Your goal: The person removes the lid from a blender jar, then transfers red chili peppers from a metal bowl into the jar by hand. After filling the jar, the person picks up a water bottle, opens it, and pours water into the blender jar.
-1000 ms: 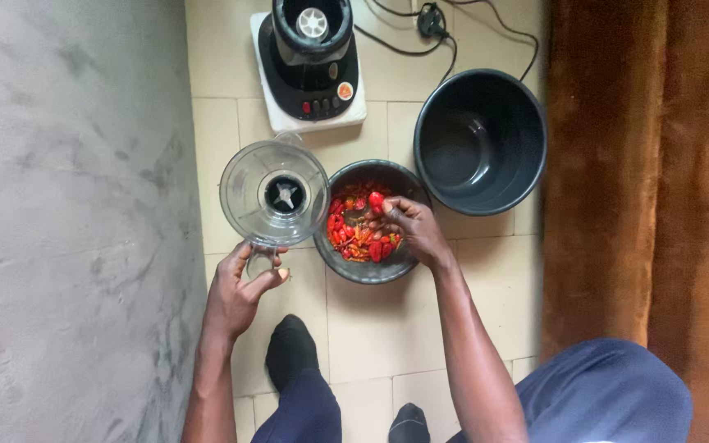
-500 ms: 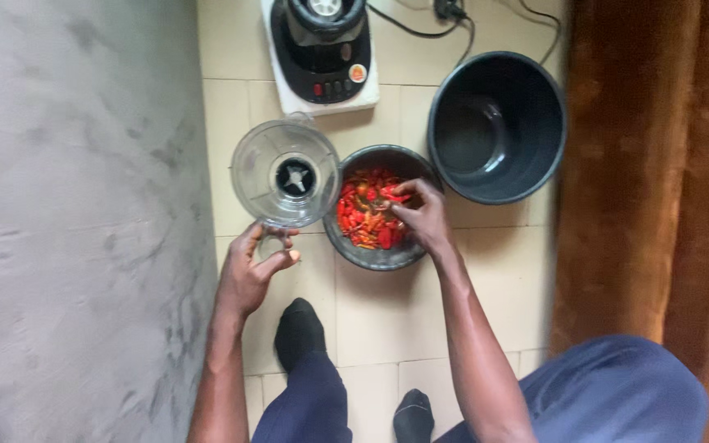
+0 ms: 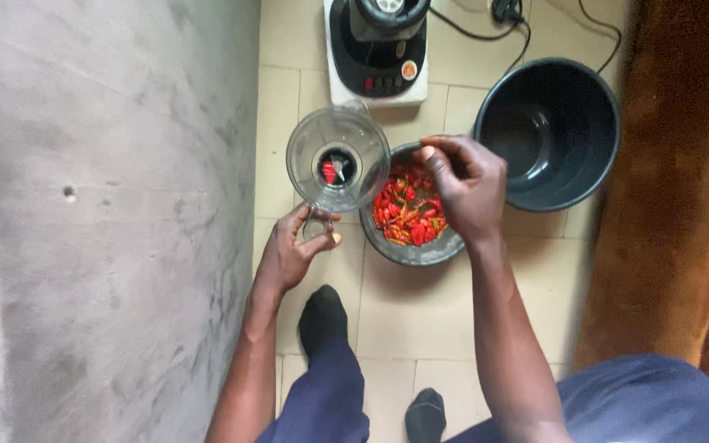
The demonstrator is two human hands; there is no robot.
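While left hand (image 3: 293, 250) has its grip clenched on blender jar (image 3: 337, 160) handle, right hand (image 3: 465, 187) grip unclear over pepper bowl (image 3: 408, 215).

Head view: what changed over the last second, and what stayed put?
A red pepper piece now lies at the bottom of the clear blender jar; a second ago the right hand pinched one over the bowl of peppers, and the jar held none. That hand has lifted clear of the peppers, fingers curled. The left hand still grips the jar's handle. Blender base and black bucket unchanged.
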